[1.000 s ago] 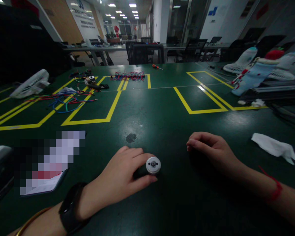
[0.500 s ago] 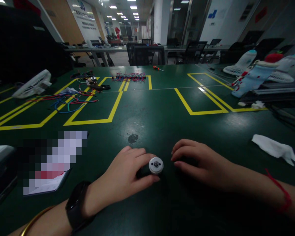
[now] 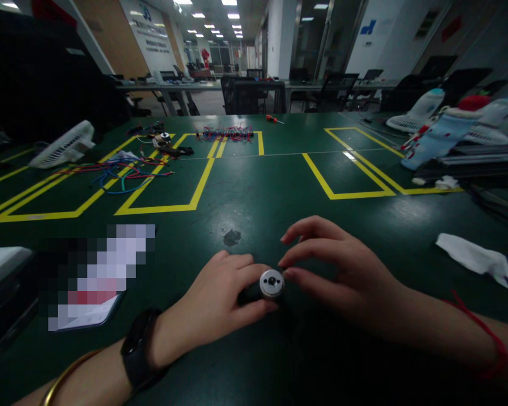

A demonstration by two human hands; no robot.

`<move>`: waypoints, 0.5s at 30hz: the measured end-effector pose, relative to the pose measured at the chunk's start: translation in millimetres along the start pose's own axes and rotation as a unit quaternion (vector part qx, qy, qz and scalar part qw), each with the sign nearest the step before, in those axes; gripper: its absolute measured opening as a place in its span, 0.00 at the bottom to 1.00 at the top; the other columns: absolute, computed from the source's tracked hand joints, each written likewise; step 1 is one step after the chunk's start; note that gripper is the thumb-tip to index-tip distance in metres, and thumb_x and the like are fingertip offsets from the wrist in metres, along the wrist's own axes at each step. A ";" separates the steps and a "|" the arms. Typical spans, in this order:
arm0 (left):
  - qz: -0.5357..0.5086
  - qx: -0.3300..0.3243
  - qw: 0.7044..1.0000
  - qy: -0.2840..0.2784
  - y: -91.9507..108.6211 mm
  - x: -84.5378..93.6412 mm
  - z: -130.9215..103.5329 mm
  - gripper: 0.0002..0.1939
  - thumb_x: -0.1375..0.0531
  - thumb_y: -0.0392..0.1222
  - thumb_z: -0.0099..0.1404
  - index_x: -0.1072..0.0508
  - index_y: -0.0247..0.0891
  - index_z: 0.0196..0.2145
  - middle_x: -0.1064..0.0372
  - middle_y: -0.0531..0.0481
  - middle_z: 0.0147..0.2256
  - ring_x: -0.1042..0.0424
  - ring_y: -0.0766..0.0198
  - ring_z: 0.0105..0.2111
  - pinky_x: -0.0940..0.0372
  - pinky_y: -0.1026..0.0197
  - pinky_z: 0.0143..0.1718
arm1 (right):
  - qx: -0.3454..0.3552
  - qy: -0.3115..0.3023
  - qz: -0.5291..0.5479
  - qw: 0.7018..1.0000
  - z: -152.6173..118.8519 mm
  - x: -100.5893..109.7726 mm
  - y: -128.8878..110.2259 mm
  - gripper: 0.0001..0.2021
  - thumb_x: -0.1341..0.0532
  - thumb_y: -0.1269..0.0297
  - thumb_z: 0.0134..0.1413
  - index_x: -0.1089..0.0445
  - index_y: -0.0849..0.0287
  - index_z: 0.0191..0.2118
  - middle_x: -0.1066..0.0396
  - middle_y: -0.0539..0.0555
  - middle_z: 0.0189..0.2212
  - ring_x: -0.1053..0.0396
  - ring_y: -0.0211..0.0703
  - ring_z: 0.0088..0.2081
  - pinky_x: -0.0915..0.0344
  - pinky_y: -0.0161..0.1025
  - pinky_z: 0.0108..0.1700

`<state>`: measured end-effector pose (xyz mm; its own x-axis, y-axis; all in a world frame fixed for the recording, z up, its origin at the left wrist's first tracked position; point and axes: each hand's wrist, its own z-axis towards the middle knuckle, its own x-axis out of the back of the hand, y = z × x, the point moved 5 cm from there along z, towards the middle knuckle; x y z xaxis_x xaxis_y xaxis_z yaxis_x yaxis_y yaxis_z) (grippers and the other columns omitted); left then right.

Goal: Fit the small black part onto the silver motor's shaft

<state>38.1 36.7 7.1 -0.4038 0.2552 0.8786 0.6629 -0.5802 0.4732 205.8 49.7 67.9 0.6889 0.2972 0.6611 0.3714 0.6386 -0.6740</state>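
Observation:
My left hand [image 3: 222, 296] rests on the green table with its thumb and index finger closed around a small motor [image 3: 272, 283]. The motor is a short cylinder. Its round silver end faces me, with a dark centre and a small hole on either side; my fingers cover part of its body. Just right of it hovers my right hand [image 3: 342, 265], its fingers bent and apart. The tips of its thumb and index finger come close to the motor's upper right edge; whether they touch it I cannot tell. Nothing shows between them.
A partly pixelated phone [image 3: 97, 313] lies at left. Loose coloured wires [image 3: 127, 172] and a white fan [image 3: 63, 145] sit beyond it. Farther back are a wire bundle [image 3: 226, 133] and a screwdriver [image 3: 273, 119]. On the right are a white tissue [image 3: 474, 256] and a blue bottle [image 3: 440, 135].
My right hand has moved left, its fingertips now close beside the motor, and its fingers have spread more. My left hand keeps its hold. The whole view has shifted slightly.

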 end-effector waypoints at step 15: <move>-0.005 0.003 1.000 0.002 -1.5 0.2 -2.8 0.17 0.39 0.55 0.66 0.32 0.49 0.49 0.30 0.56 0.39 0.32 0.59 0.38 0.49 0.57 0.37 | -0.058 -0.123 -0.046 0.990 -42.1 -15.9 52.3 0.08 0.39 0.65 0.60 0.25 0.55 0.43 0.33 0.57 0.49 0.34 0.46 0.51 0.34 0.45 0.52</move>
<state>35.3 35.5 6.4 -0.4132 0.2584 0.8732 0.6626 -0.5725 0.4829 240.5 48.5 8.2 0.4813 0.4155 0.7718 0.5034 0.5898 -0.6315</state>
